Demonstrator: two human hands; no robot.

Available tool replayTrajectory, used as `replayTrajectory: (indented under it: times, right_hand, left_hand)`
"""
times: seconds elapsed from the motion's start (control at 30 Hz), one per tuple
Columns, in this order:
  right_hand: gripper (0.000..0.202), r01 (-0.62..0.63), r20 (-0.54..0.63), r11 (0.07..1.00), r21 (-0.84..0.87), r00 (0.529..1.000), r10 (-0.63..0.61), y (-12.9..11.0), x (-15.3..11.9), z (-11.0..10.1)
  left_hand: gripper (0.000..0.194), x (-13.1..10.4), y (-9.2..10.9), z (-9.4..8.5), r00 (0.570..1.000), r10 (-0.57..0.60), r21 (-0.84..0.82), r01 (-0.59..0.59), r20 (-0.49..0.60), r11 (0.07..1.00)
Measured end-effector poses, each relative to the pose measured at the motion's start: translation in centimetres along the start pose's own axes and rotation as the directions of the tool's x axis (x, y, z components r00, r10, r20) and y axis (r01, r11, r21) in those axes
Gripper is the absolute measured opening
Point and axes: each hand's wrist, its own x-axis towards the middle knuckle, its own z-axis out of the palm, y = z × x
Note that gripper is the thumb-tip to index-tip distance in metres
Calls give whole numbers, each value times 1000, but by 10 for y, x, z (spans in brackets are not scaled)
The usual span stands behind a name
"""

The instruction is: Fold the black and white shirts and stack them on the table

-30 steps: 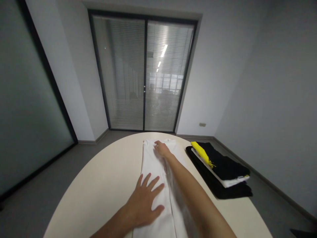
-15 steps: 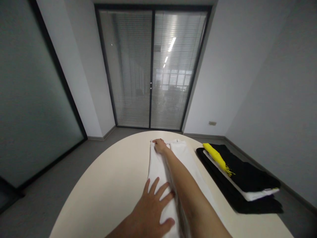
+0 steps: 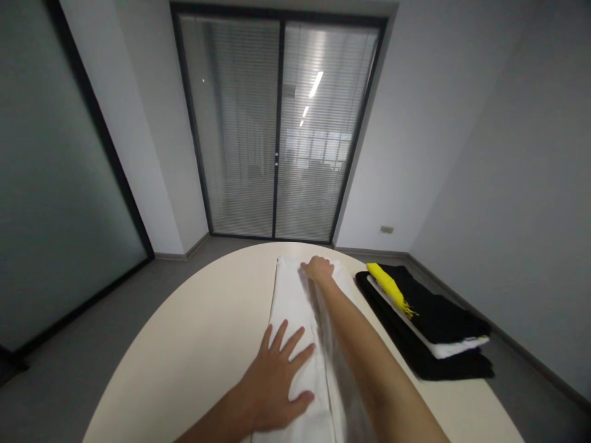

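A long piece of white cloth (image 3: pixel 295 301) lies lengthwise on the pale round table, with a lengthwise fold or edge down its middle. My left hand (image 3: pixel 281 378) rests flat on its near part, fingers spread. At the far end, my right hand (image 3: pixel 319 268) has its fingers curled on the right part of the cloth, thumb toward the left. How much fabric it grips is hidden under the fingers. My right forearm covers much of the cloth's right side.
On the right of the table (image 3: pixel 198 344) sits a stack of folded black cloth (image 3: pixel 425 301) with a white layer (image 3: pixel 441 351) in it. A rolled yellow fringed cloth (image 3: pixel 388 286) lies on its left edge. Behind the table are a glass door with blinds (image 3: pixel 231 135) and walls.
My right hand has shifted right along the far end of the cloth, from the left part to the right part. My left hand stays flat on the cloth. The view has turned slightly.
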Motion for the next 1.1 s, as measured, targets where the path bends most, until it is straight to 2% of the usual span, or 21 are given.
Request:
replayTrajectory:
  times: [0.13, 0.23, 0.5, 0.63, 0.73, 0.83, 0.93, 1.03, 1.1]
  right_hand:
    - [47, -19, 104, 1000, 20, 994, 17, 13, -4, -1]
    - [36, 8, 120, 999, 42, 993, -13, 14, -7, 3]
    - [36, 19, 30, 999, 33, 999, -20, 26, -19, 4]
    - [37, 62, -47, 998, 1, 997, -62, 29, -40, -2]
    - [38, 31, -79, 998, -51, 996, -35, 28, -64, -7]
    - [46, -4, -2, 991, -134, 1000, 4, 26, -90, -9]
    - [60, 11, 159, 989, -146, 987, 13, 26, -109, -5]
    - [69, 78, 259, 994, -80, 964, -55, 33, -117, 2]
    - [75, 137, 258, 990, -32, 958, -124, 40, -119, 4]
  left_hand:
    - [76, -1, -1, 1, 1000, 4, 5, -4, -7, 1000]
    - [76, -2, 0, 1, 1000, 11, 5, -11, -17, 1000]
    - [70, 2, -4, 3, 999, 31, 34, -30, -41, 999]
    - [67, 3, -7, 5, 999, 22, 34, -20, -41, 999]
    - [66, 4, -9, 6, 999, 16, 48, -13, -50, 999]
    - [65, 8, -12, 8, 998, 16, 66, -12, -57, 998]
    - [65, 13, -16, 12, 998, 8, 84, -2, -69, 996]
    - [63, 20, -20, 15, 994, -6, 105, 17, -110, 994]
    - [62, 24, -21, 15, 987, -26, 130, 47, -160, 990]
